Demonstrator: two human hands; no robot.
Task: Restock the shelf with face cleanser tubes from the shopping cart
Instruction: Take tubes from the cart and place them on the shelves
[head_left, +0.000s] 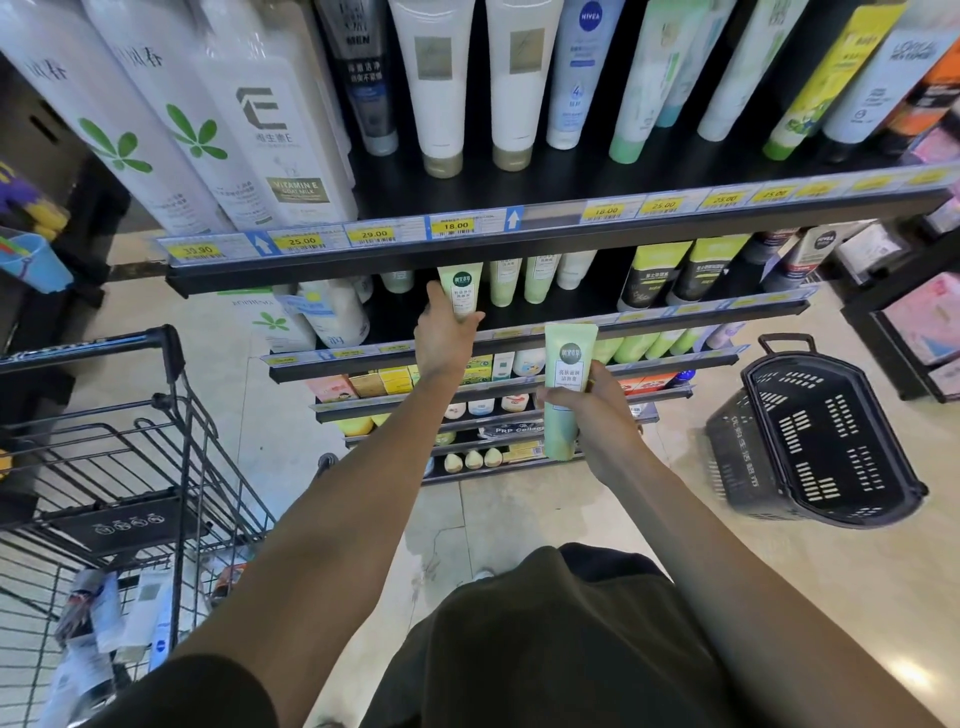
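Right hand (587, 410) grips a pale green tube (566, 384) upright, in front of the lower shelves, clear of them. Farther in, the left hand (447, 332) wraps a lighter tube (460, 291) on the second shelf (675, 312). Best to seat that one cap-down, label out, beside its green neighbours (519, 278), before bringing the other up. More tubes lie in the cart (130, 467) at left.

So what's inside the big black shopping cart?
At the shopping cart's bottom lie a few white and blue packs and tubes, seen through the wire. Whatever lies further left is out of view.
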